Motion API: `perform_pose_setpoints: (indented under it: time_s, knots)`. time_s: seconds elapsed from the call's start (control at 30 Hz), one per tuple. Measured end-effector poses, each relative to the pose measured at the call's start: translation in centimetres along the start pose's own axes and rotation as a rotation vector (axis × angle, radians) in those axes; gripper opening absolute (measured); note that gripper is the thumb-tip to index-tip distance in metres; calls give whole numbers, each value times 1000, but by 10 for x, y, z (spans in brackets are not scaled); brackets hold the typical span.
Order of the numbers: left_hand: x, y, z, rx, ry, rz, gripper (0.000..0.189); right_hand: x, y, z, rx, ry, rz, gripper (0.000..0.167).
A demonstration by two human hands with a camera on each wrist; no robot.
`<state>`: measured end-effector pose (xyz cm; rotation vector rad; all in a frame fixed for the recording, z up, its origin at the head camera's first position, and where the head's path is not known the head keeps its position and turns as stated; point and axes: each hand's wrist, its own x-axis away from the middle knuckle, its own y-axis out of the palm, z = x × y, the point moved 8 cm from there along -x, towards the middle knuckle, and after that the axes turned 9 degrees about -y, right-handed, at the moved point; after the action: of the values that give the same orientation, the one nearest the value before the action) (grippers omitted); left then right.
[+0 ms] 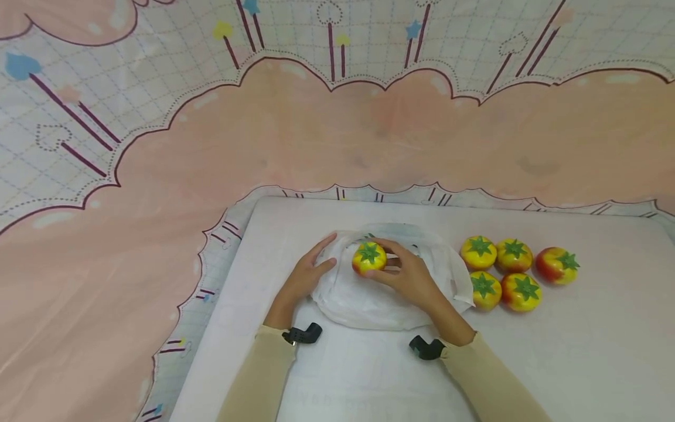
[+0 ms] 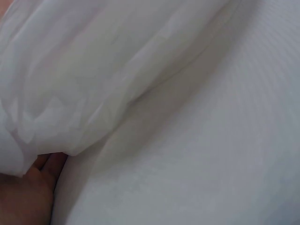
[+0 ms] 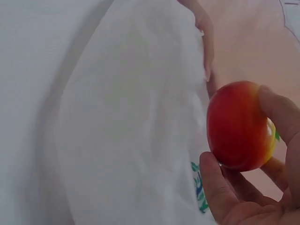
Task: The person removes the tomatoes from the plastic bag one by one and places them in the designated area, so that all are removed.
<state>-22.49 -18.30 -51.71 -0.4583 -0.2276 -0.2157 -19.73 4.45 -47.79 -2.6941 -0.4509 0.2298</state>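
Observation:
In the head view, my right hand holds a toy tomato, yellow and red with a green star-shaped top, above a white plastic bag. The right wrist view shows the tomato's red underside between thumb and fingers. My left hand holds the bag's left side, its thumb towards the middle. In the left wrist view, folds of the bag cover most of the left hand's fingers. What lies inside the bag is hidden.
Several more toy tomatoes stand grouped on the white table, right of the bag. One lies tilted at the group's right end. A patterned pink cloth hangs behind the table and down its left side.

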Motion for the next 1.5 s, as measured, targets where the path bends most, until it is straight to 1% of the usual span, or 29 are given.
perform_pose_setpoints:
  time_s: [0.1,0.23,0.37,0.57,0.67,0.87,1.07,1.13,1.33,1.5]
  knots:
    - [-1,1,-1,5,-6,-6,56,8,-7,-1,-29,35,-7,76]
    - [-2,0,-3,8,-4,-4,56,17,-19,-4,-53,62,-2,75]
    - [-2,0,-2,10,8,1,55,24,-32,-7,-67,67,0,76]
    - [-1,0,-3,7,-5,1,55,32,-48,-8,-61,65,19,76]
    - [0,0,-3,10,-1,-2,55,36,-54,-10,-67,60,30,75]
    - [1,0,0,18,24,-3,56,42,-63,-4,-71,66,43,76]
    - [0,1,-2,17,12,-1,56,50,-71,-3,-83,62,52,75]
    - [0,1,-3,18,5,0,55,54,-75,-3,-78,63,57,75]
    - [1,2,-3,14,16,3,56,62,-88,-4,-32,68,73,75]
    - [1,1,-4,8,16,14,56,68,-102,-4,-4,64,109,75]
